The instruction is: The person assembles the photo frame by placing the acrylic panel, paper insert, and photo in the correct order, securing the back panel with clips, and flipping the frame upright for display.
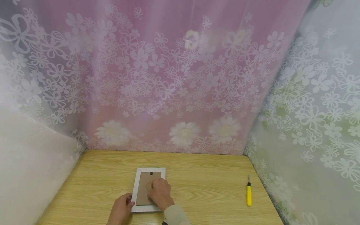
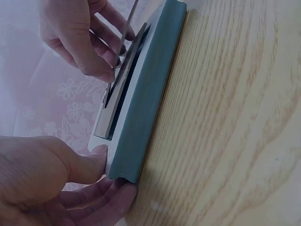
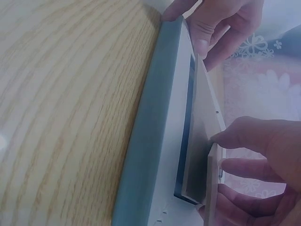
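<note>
A white-backed picture frame with blue-green sides lies face down on the table. Its tan backing board sits tilted in the opening, one edge standing proud of the rim in the wrist views. My left hand grips the frame's near left corner, thumb on the back and fingers under the edge. Over the middle of the board, my right hand pinches the fold-out stand, which is swung up from the board. A small black hanger shows at the board's far end.
A yellow-handled screwdriver lies near the right edge of the wood-grain table, its shaft pointing away. Flower-patterned curtains stand along the table's back and both sides.
</note>
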`<state>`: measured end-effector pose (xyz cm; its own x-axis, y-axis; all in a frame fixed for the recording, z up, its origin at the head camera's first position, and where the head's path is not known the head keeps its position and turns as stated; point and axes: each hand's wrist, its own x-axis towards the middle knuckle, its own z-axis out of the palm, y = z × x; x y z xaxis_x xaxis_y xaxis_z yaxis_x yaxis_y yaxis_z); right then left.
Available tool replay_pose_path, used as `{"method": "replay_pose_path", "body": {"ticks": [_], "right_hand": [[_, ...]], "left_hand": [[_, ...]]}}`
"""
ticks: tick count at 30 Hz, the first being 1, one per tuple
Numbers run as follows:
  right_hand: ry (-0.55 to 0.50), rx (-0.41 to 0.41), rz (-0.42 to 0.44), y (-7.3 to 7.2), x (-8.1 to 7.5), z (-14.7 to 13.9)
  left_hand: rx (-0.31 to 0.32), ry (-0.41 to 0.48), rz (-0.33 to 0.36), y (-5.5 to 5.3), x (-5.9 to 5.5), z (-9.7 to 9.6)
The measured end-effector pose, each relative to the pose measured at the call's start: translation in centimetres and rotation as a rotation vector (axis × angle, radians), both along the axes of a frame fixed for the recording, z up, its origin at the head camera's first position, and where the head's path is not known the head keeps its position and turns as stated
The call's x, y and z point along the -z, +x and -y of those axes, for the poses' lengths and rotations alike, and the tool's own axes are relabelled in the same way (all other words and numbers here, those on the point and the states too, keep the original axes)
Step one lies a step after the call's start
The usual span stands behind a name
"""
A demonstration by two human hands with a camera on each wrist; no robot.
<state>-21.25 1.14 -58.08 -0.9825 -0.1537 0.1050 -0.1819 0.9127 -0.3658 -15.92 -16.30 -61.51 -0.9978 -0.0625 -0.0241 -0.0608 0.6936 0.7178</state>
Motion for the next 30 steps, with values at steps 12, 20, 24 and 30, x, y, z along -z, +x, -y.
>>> {"method": "replay_pose_path", "body": {"ticks": [12,20,24,30], "right_hand": [[0.006,-0.003,-0.042,0.03,0.58,0.11],[0.044,-0.004,-0.058,0.06,0.64,0.08],[0.058,-0.001,-0.041,0.16,0.6,0.07],[0.072,0.001,-0.019,0.41,0.48,0.18]], "left_hand": [[0.001,-0.004,-0.009,0.06,-0.01,0.01],[-0.002,-0.005,0.0,0.02,-0.07,-0.11],[0.0,-0.003,0.002,0.02,-0.09,-0.07],[-0.007,-0.002,0.012,0.03,-0.16,-0.05]]}}
